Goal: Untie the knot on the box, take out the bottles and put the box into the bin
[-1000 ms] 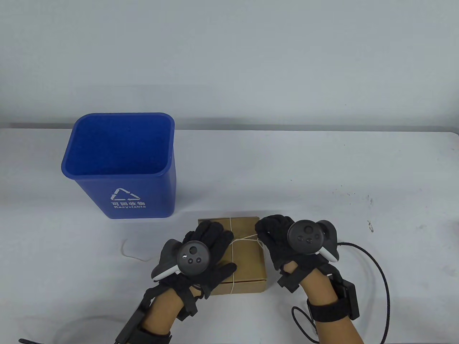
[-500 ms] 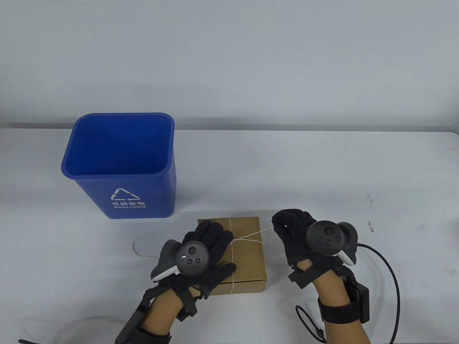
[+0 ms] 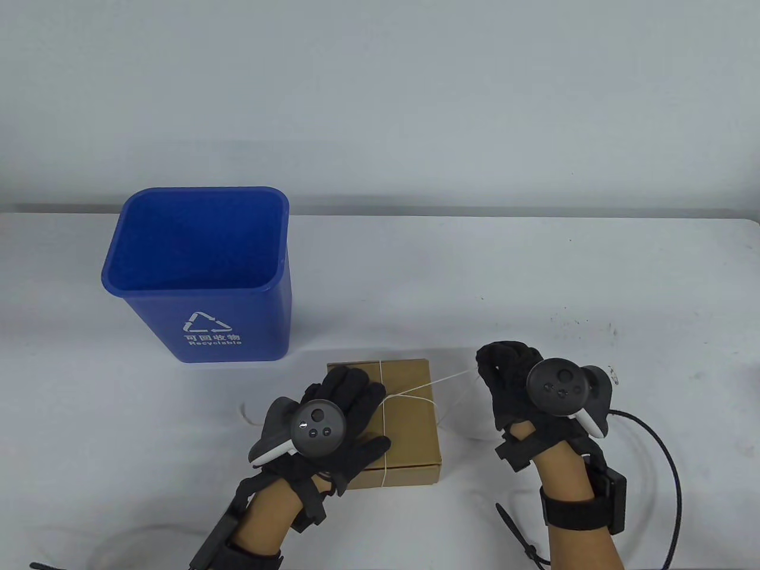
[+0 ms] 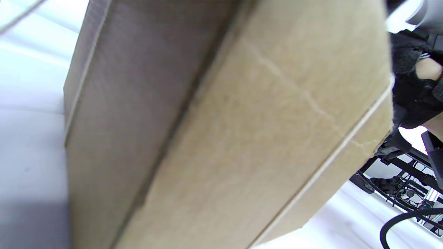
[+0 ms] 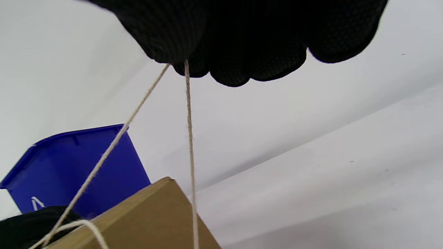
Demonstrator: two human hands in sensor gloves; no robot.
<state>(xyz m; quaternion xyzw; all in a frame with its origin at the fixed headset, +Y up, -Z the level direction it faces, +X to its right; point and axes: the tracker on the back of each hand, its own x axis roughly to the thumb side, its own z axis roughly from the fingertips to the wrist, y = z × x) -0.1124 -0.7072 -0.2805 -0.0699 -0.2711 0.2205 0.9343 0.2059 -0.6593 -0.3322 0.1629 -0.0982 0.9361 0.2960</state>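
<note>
A brown cardboard box (image 3: 409,415) lies near the table's front edge, tied with thin white string (image 3: 439,381). My left hand (image 3: 350,392) lies flat on the box's left half, fingers straight. My right hand (image 3: 484,363) is off the box's right side and pinches the string, which runs taut from the knot on the lid. In the right wrist view two strands of string (image 5: 188,121) hang from my fingertips (image 5: 193,58) down to the box (image 5: 145,218). The left wrist view is filled by the box (image 4: 225,138). No bottles show.
A blue recycling bin (image 3: 202,273) stands open to the back left of the box, also seen as the bin (image 5: 79,162) in the right wrist view. A black cable (image 3: 665,451) loops on the table beside my right wrist.
My right hand has moved to the right, away from the box, drawing the string out longer from the knot. The left hand and the box have stayed put.
</note>
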